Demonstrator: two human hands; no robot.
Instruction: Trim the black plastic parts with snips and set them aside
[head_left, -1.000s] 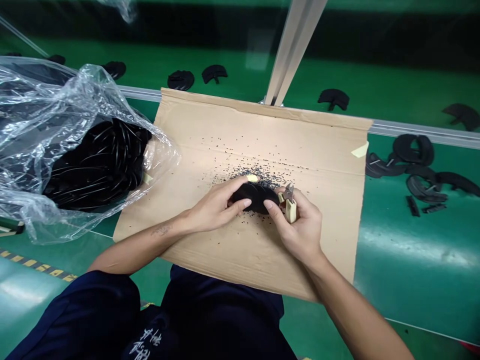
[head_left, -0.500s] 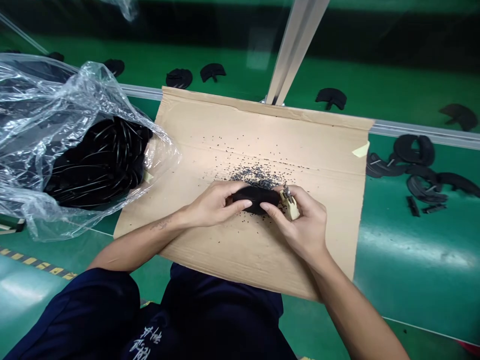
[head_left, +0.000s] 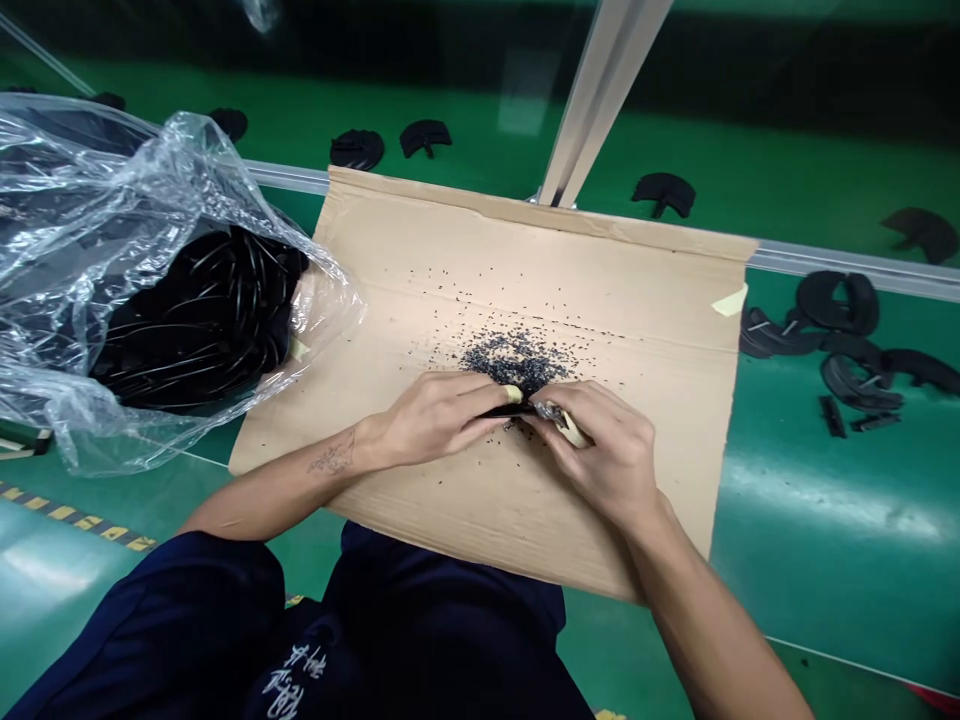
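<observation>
"Along the bottom edge, what lay nearest?"

"Dark clothing (head_left: 450, 640), cut off by the frame. Above it, at the centre, the left hand (head_left: 431, 415) pinched one end of a black part (head_left: 501, 411) between thumb and fingers; a yellow wrap (head_left: 514, 394) covered one fingertip."

"And the right hand (head_left: 611, 445)?"

"Curled around pale-handled cutters (head_left: 574, 432), with its fingers close to the part's other end. Probably the tool sat in the palm so that the fingertips could help steady the part."

"Were the cutter's jaws on it?"

"I couldn't tell. The part was turned nearly edge-on, a thin dark strip, and the fingers hid most of its shape."

"What was just beyond?"

"Black scraps (head_left: 517, 360), heaped past the fingertips and scattered over the cardboard (head_left: 390, 250). I'd guess the sheet was there to catch them."

"And at the sides?"

"On the left, a clear plastic bag (head_left: 180, 160), its mouth towards the cardboard, perhaps for easy reach. Glossy black pieces (head_left: 210, 310) overlapped inside, too tangled to count. On the right, loose curved parts (head_left: 840, 300) lay on the green surface (head_left: 825, 570)."

"Farthest off?"

"Near the top, a metal post (head_left: 600, 110) and more dark curved shapes (head_left: 425, 137); whether those were reflections, I couldn't say."
</observation>
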